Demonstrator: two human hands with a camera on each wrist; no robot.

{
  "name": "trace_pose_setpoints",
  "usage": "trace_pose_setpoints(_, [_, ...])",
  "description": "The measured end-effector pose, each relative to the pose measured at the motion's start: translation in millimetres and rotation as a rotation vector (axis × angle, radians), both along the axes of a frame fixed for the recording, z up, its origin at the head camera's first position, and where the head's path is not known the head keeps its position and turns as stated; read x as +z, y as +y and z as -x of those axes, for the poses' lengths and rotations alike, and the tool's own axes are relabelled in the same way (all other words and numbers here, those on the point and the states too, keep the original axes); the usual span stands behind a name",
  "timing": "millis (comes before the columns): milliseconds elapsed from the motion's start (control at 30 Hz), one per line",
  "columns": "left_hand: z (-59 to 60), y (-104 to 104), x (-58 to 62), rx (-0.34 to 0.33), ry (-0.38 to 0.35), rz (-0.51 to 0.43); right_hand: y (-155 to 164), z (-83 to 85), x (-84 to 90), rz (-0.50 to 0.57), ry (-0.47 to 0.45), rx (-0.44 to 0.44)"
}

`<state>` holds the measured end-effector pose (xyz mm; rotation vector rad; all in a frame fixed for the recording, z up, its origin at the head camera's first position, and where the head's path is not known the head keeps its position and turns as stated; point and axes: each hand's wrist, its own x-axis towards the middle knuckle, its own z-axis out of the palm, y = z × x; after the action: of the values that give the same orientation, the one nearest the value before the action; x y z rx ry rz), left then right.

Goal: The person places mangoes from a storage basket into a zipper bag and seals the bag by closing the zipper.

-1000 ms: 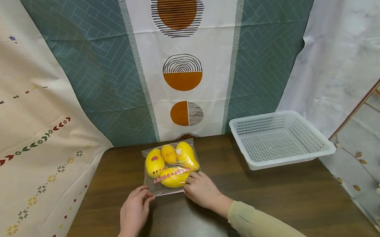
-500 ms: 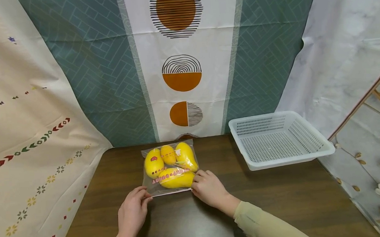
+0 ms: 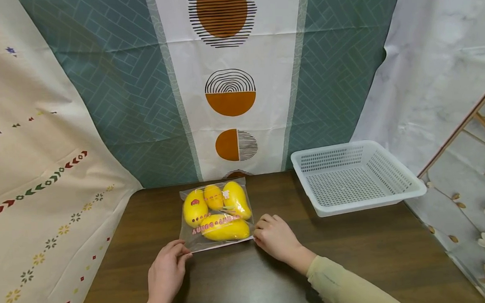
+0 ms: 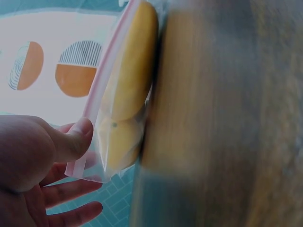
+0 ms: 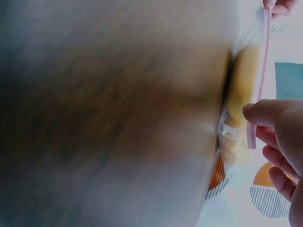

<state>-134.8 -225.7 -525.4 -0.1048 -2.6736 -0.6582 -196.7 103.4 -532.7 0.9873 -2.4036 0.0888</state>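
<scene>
A clear zip bag (image 3: 191, 244) with pink print lies flat on the dark table, its zip edge toward the person. Several yellow mangoes (image 3: 237, 200) are inside. My left hand (image 3: 166, 271) pinches the bag's front left corner; in the left wrist view, the thumb (image 4: 81, 135) lies on the pink zip strip (image 4: 105, 71) and the other fingers are spread behind. At the front right corner, my right hand (image 3: 278, 238) pinches the same strip. The right wrist view shows that thumb (image 5: 253, 113) against the zip strip (image 5: 261, 61), near its end.
A white perforated plastic basket (image 3: 349, 178) stands at the back right of the wooden table (image 3: 232, 283). Patterned cloths hang behind, with a cream cloth (image 3: 45, 201) on the left and a floral one (image 3: 463, 182) on the right.
My right hand has slid rightward along the bag's zip edge to the front right corner. The left hand keeps its hold on the left corner. The bag stays in place.
</scene>
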Motion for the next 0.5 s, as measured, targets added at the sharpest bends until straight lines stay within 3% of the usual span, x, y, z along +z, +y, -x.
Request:
trace_pose_setpoints(333, [3.5,-1.5,-2.4,0.01,0.029,-0.009,9.3,2.2,-3.2,0.01,-0.024,-0.02])
trace_pose_setpoints(500, [4.2,-2.4,-1.1,0.016,0.0,-0.015,13.1,2.3,-3.2,0.02,-0.039,-0.019])
